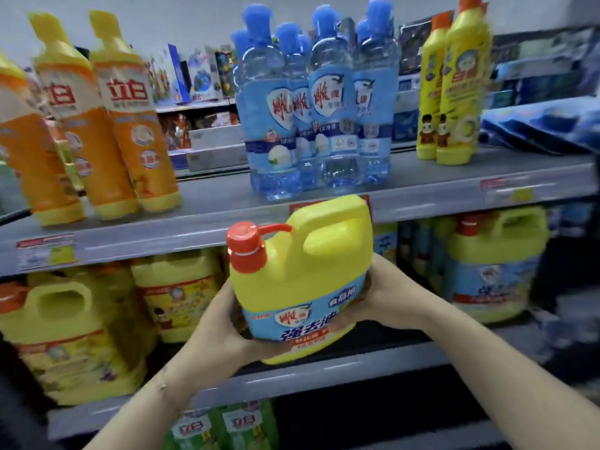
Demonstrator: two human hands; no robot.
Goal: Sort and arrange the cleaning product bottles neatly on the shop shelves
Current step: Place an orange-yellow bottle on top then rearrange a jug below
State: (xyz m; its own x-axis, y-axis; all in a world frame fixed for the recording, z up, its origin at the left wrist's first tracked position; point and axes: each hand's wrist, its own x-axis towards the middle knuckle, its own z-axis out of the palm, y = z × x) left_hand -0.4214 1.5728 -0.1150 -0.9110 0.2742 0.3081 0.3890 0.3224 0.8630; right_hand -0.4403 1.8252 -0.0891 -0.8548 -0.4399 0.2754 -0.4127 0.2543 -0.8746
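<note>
Head view, nearest first: how were the hands set?

— Both clasped the yellow jug (302,287) low on its body. The left hand (227,326) curled round the left side and base. The right hand (386,293) wrapped the right side, its fingertips hidden behind. Neither touched the moulded handle at the top. I'd judge the low two-handed hold was for weight and for steering the base in level.

— Where was the jug itself?

— In the air, nearly upright, label toward the camera and red cap (246,245) at the left. It hung in front of a dark gap on the middle shelf (324,375) and rested on nothing.

— Why that gap?

— It looked like the slot meant for it. A blue-labelled jug (493,264) of the same kind stood to the right of the gap. Yellow-labelled jugs (74,336) stood to the left. So the held one probably belonged beside its match.

— And further off?

— On the upper shelf (211,219) the smaller bottles stood grouped by kind. There were orange bottles (107,125) at the left, blue-capped bottles (311,108) in the middle and slim yellow bottles (454,92) at the right. That grouping suggested sorting by product. Beyond lay another aisle (201,79), too blurred to read.
</note>
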